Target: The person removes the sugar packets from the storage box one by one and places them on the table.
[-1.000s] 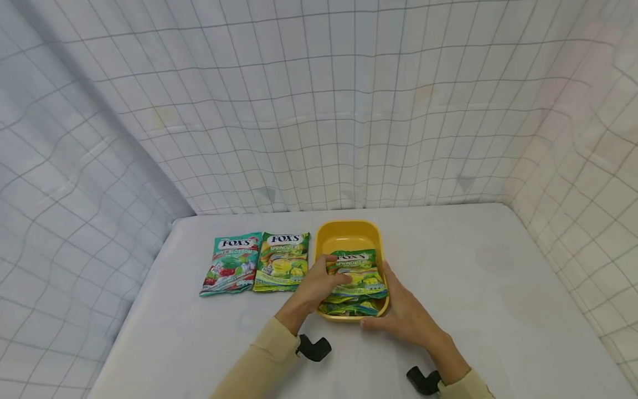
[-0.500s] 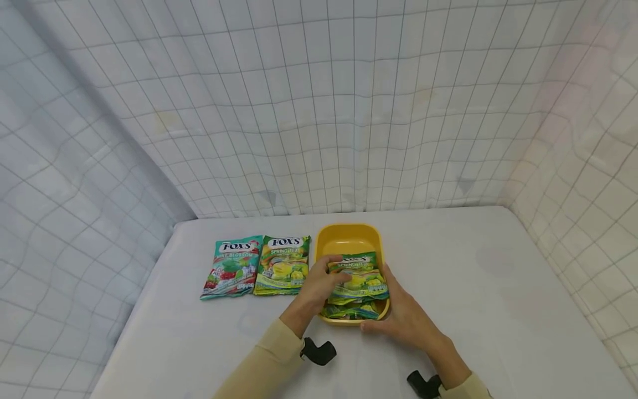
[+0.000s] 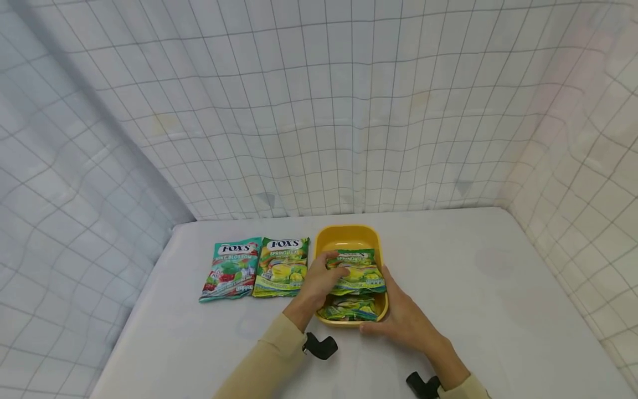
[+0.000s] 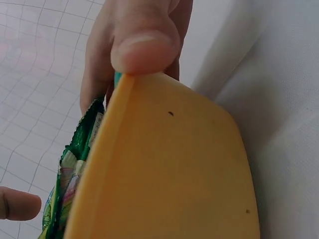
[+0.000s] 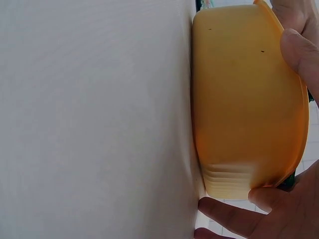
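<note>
The right hand (image 3: pixel 410 320) grips the yellow, round-cornered tub (image 3: pixel 346 241), thumb on its near side. A crumpled green bag (image 3: pixel 351 308) lies in the near end. Over it, inside the tub, the left hand (image 3: pixel 316 284) holds a packet (image 3: pixel 363 279): glossy green and yellow, lettered "SPRING TEA", top edge jagged. Leftward, a similar pack (image 3: pixel 282 269) adjoins a teal one (image 3: pixel 231 269).

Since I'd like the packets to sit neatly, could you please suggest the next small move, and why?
I'd probably have the left hand ease the upper packet toward the yellow tray's bare far end: a lower packet shows at the near end, and the right hand holds the tray's near right corner.
</note>
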Demonstrator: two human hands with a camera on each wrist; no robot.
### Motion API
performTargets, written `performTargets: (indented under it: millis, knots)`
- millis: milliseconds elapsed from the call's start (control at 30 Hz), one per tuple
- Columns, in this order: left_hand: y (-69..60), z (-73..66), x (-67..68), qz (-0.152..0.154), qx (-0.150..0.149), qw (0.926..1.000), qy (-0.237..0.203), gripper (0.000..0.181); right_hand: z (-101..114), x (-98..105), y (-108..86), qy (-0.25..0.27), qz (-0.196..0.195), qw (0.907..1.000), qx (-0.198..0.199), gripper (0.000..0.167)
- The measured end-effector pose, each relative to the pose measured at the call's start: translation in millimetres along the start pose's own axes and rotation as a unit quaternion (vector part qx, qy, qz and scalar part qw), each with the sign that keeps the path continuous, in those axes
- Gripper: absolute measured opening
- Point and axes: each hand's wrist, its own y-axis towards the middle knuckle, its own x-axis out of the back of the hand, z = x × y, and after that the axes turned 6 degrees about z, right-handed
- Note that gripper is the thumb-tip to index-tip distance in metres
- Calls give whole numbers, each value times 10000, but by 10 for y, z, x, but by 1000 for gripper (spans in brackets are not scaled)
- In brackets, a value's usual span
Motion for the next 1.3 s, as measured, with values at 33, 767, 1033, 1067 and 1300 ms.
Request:
performTargets:
  millis: [33, 767, 1033, 1067, 1300]
  knots:
    - [10, 9, -4, 63, 20, 10000, -12, 60, 0, 0, 0, 4, -4, 10000, -7, 136]
    - [187, 128, -4, 428, 362, 9979, -330, 55, 7, -7, -13, 62, -43, 10000, -44, 139]
    - [126, 87, 8, 308, -200, 9993, -103, 56, 14, -16, -15, 138, -34, 9999, -84, 140]
    - [118, 76, 7, 269, -287, 9992, -55, 56, 14, -15, -14, 130, -44, 9999, -60, 140]
    - [52, -18, 45, 207, -629, 9978, -7, 58, 19, -1, -1, 204, -26, 9998, -56, 138]
